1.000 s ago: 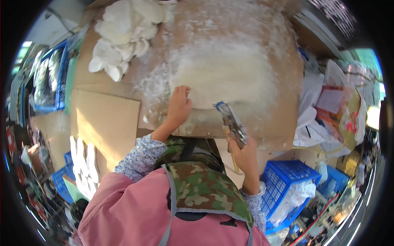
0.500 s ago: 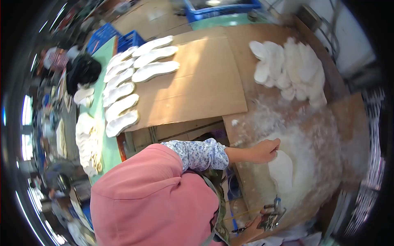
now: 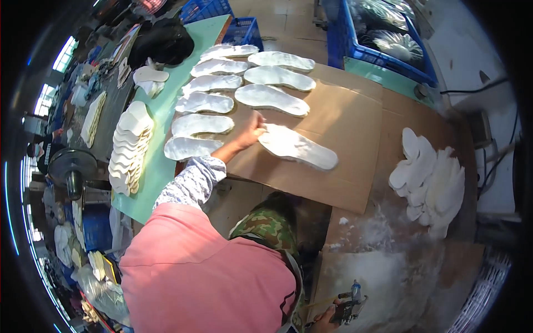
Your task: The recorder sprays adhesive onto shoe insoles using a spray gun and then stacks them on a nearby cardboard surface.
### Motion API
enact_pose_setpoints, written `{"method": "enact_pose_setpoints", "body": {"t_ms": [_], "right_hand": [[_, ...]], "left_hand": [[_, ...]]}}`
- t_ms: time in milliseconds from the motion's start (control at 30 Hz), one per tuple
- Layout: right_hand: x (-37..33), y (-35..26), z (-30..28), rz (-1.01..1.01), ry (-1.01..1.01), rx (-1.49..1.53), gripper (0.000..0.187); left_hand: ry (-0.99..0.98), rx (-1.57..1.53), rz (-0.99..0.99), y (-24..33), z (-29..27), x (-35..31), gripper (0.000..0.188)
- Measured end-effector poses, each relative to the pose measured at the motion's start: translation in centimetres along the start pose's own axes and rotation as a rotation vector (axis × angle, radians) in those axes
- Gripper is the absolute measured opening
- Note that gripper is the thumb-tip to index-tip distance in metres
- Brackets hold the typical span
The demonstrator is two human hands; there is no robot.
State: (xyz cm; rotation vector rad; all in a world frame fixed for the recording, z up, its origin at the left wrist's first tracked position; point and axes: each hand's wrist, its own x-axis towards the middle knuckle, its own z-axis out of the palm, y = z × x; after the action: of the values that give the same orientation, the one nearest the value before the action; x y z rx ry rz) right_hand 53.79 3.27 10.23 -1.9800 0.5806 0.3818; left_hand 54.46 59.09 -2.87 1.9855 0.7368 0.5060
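Observation:
My left hand (image 3: 251,133) pinches one end of a white fluffy insole (image 3: 300,147) over the brown cardboard (image 3: 338,125). Just beyond it, similar insoles lie side by side in two columns, the closest being a white insole (image 3: 272,100). At the lower edge my right hand (image 3: 326,320) is wrapped round a metal spray gun (image 3: 348,304) with a blue top part. Below the gun's level the fingers are partly hidden. White residue coats the spraying board (image 3: 355,269) beside the gun.
A loose heap of white insoles (image 3: 430,183) lies on the right. To the left, a fanned stack of insoles (image 3: 132,147) rests on a green tabletop (image 3: 161,114). A blue crate (image 3: 388,55) with bagged items stands at the back right; a fan (image 3: 72,172) is far left.
My left hand has lifted the insole off the dusted board and carried it left to the cardboard with the rows. My right hand keeps the spray gun low. The view has turned left.

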Motion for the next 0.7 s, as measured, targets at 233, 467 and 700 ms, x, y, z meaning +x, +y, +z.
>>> {"method": "enact_pose_setpoints", "body": {"t_ms": [233, 467, 700], "right_hand": [[0.8, -2.4, 2.2, 0.002, -0.063, -0.042, 0.028], [0.2, -4.4, 3.6, -0.023, -0.113, -0.093, 0.028], [-0.6, -0.1, 1.9, -0.132, 0.066, 0.088, 0.026]], "left_hand": [[0.262, 0.388, -0.061, -6.3, -7.7, 0.9, 0.021], [0.18, 0.748, 0.119, -7.2, -7.1, 2.7, 0.009], [0.468, 0.61, 0.286, -2.0, -3.4, 4.1, 0.029]]}}
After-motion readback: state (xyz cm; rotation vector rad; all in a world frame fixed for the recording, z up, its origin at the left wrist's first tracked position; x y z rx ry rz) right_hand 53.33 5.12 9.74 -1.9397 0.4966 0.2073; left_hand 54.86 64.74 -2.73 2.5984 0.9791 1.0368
